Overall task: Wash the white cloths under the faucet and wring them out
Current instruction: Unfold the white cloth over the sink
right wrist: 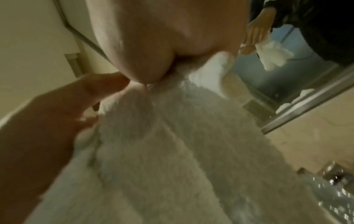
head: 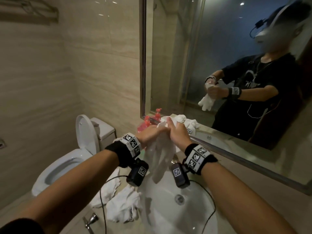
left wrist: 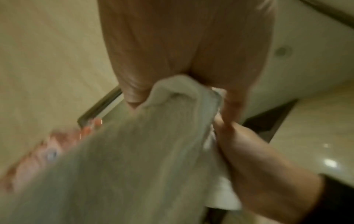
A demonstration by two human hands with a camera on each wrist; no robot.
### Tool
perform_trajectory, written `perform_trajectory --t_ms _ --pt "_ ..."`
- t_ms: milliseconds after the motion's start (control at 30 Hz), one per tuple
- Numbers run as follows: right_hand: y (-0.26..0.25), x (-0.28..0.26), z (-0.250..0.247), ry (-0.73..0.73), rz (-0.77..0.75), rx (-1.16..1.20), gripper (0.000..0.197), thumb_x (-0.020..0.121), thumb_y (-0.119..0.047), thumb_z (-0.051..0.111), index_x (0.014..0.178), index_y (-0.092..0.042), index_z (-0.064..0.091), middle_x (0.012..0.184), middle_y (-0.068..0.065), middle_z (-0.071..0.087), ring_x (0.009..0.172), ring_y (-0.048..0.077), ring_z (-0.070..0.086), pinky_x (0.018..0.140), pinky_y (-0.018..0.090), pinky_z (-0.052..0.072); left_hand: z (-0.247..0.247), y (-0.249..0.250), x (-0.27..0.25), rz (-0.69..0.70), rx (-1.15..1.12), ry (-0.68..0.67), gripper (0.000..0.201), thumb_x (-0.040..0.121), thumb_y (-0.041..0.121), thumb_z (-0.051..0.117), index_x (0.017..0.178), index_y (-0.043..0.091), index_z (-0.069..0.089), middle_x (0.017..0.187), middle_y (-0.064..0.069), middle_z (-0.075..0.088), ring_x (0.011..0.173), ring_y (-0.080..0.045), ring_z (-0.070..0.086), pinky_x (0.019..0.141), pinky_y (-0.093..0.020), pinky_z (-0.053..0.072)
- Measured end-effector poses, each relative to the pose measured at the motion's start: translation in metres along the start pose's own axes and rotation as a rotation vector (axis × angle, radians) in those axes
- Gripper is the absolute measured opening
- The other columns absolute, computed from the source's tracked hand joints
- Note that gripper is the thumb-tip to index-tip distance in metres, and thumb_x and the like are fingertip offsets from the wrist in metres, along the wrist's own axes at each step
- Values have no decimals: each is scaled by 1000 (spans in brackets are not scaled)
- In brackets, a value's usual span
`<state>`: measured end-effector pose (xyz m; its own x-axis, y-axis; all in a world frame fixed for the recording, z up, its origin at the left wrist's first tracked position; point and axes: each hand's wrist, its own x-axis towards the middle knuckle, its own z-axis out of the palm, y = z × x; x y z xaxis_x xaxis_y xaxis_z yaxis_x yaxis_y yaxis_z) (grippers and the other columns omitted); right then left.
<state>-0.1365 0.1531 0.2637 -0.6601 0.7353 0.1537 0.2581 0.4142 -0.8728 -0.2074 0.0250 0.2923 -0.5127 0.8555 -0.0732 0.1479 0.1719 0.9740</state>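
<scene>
Wringing stage, by the look of it: both hands up over the sink (head: 199,215), bunched together on one white cloth (head: 160,154). Left hand (head: 150,134) wrapped round the top of the bundle, fingers curled tight on the fabric; right hand (head: 177,134) clamped just beside it, touching the left, thumb up along the gathered end. From the left wrist view, cloth (left wrist: 118,159) squeezed between thumb and fingers, blurred with motion. From the right wrist view, cloth (right wrist: 172,151) fanning down loose from the fist. Tail of the fabric hanging free above the basin, short of the drain (head: 179,198). No twist showing in the hanging part, so probably only the start of the wring. More white cloths (head: 121,205) heaped on the counter at the sink's left edge, another pile (head: 184,121) back against the mirror (head: 219,48). Faucet largely hidden behind the hands; running or not, cannot tell. Next up, most likely: opposite turns of the two fists, kept over the basin for the drips.
</scene>
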Motion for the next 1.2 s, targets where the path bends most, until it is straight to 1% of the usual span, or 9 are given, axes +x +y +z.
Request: perform_trajectory --t_ms 133,233,367,500,633,733,867,1100,1200 --pt "2 2 -20 -266 -254 -129 42 78 -72 65 85 -30 62 75 -13 69 73 5 67 56 16 45 -31 -5 -2 -24 835 -94 59 81 23 77 133 5 53 124 -13 61 106 -26 59 85 -21 43" --pt "9 9 -40 -470 -424 -600 37 73 -58 82 83 -32 58 82 -14 64 77 10 62 64 23 45 -60 -13 -4 -59 1067 -84 53 89 31 69 131 4 53 119 -17 64 106 -30 61 83 -26 44" --pt "33 13 -54 -493 -176 -389 30 87 -44 77 87 -15 70 76 -2 69 66 16 64 57 28 49 -82 -22 -4 -54 709 -48 42 88 52 64 111 17 67 105 -8 72 97 -27 68 89 -39 55" --pt "37 2 -31 -254 93 227 26 95 -31 68 114 -13 69 101 3 77 93 22 74 84 39 60 -62 -23 2 -58 203 87 41 81 60 62 93 21 69 93 -5 74 77 -20 73 70 -34 61" --pt "10 -24 25 -120 53 427 31 91 -52 66 98 -22 69 84 -1 77 77 17 75 58 27 56 -30 -18 23 -139 -2 232 66 92 65 47 94 3 68 85 -13 69 64 -20 65 59 -26 52" --pt "-7 -21 43 1 55 387 45 93 -60 58 90 -16 71 72 -2 74 67 12 73 53 22 53 -11 -14 32 -136 -87 240 61 96 55 40 112 2 66 99 -22 69 85 -28 67 85 -47 56" --pt "-15 -2 33 119 69 296 49 98 -56 51 87 -13 71 80 2 74 77 17 71 66 30 55 -7 -7 34 -104 -202 109 58 99 50 39 112 -1 63 100 -22 67 87 -31 66 74 -41 56" --pt "-10 -10 50 139 -23 207 47 99 -59 50 87 -17 68 67 -7 69 58 -2 65 44 9 40 -10 -16 30 -80 -77 295 50 102 44 40 121 4 63 115 -15 68 107 -30 66 99 -47 52" --pt "-5 -1 36 128 9 121 53 99 -60 48 73 -17 64 61 -7 65 56 4 63 43 17 40 -8 -16 20 -71 -202 107 41 97 37 48 121 5 59 115 -26 66 108 -42 64 97 -58 50"
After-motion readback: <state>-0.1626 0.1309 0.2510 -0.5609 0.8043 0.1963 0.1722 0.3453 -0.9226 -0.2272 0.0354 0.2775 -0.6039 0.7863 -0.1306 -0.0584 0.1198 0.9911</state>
